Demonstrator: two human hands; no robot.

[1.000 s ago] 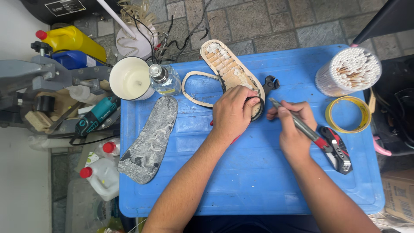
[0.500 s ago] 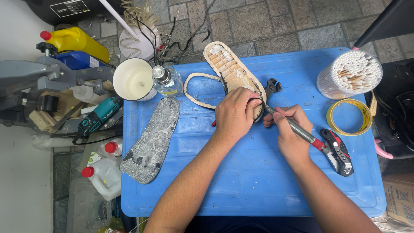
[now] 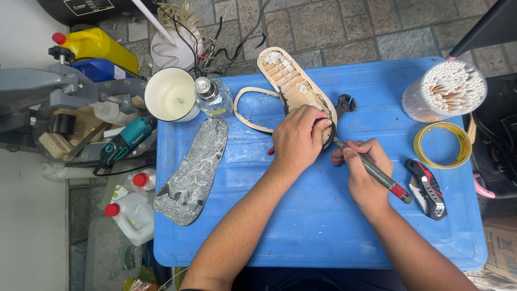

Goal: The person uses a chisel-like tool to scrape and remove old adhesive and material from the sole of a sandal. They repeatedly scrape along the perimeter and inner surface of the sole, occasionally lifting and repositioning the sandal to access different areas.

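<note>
One blue plastic table [image 3: 301, 237] fills the middle of the view, its surface scuffed, its corners rounded; the wide stretch nearer the person than the fingers lies bare, while the far edge and both side edges are crowded. Beyond the far edge runs grey stone paving [image 3: 344, 27].

One grey, mottled sole [image 3: 193, 171] lies flat well to the left of the left hand's fingers, its toe at the near-left edge. One tan shoe sole [image 3: 293, 86], ribbed and crusted with pale glue, lies slanted across the far edge; its heel end sits under the left hand [image 3: 297, 141], whose fingers are clenched over it, pressing it down. One loose tan strip [image 3: 253, 116], looped like an outline, lies just left of those fingers.

The right hand [image 3: 363, 175] grips one slim metal tool with a red end [image 3: 377, 175] like a pen, fingers closed round the shaft; its tip touches the sole's heel edge just beside the left fingertips.

To the right of the right fingers: one round tub of cotton swabs [image 3: 444, 91], one yellow tape ring [image 3: 442, 144], one red-and-black pliers [image 3: 428, 188]. Beyond the left fingers: one white cup [image 3: 171, 96] and one clear glass bottle [image 3: 212, 97]. One black nipper [image 3: 344, 103] peeks out just past the knuckles.
</note>
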